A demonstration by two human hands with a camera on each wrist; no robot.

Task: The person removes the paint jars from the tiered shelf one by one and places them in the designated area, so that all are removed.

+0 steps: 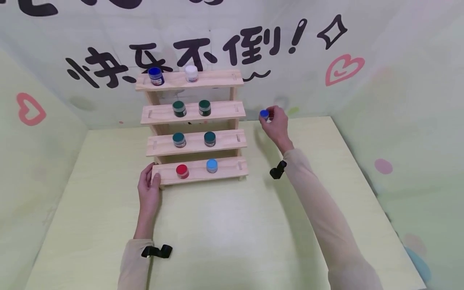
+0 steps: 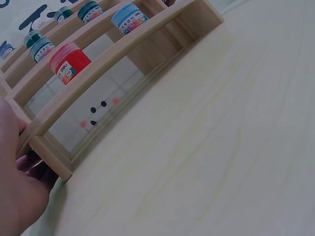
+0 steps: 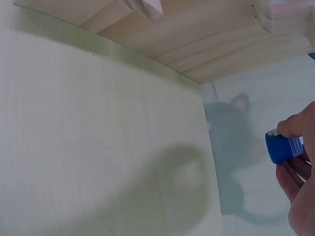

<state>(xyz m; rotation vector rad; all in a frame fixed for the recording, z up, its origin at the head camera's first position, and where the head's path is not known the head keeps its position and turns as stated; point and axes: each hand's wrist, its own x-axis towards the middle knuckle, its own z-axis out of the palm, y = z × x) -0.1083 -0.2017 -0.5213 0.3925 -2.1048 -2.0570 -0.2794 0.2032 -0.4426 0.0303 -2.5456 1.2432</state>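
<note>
Desk (image 1: 224,225): pale; carries the rack.

Rack (image 1: 192,110): wood, four shelves; probably stiff and fairly light, best steadied by a shelf end.

Left grip (image 1: 148,184): at the rack's 8 o'clock, grasping the lowest shelf's 9 o'clock end.

Right grip (image 1: 277,124): at the rack's 3 o'clock, pinching the blue jar between thumb and fingers.

Blue jar (image 1: 264,115): raised near the desk's 12 o'clock edge; probably light, rigid, smooth enough to slip; take round the sides.

Jars on rack, eight, top down: dark blue jar (image 1: 156,76), white jar (image 1: 191,74); four green jars (image 1: 179,108); red jar (image 2: 71,63), light blue jar (image 1: 212,165).

Writing (image 1: 195,56): black, on the wall (image 1: 301,88), "快乐不倒!", second character partly covered.

Red jar's label: "deli". Blue jar's label: illegible.
</note>
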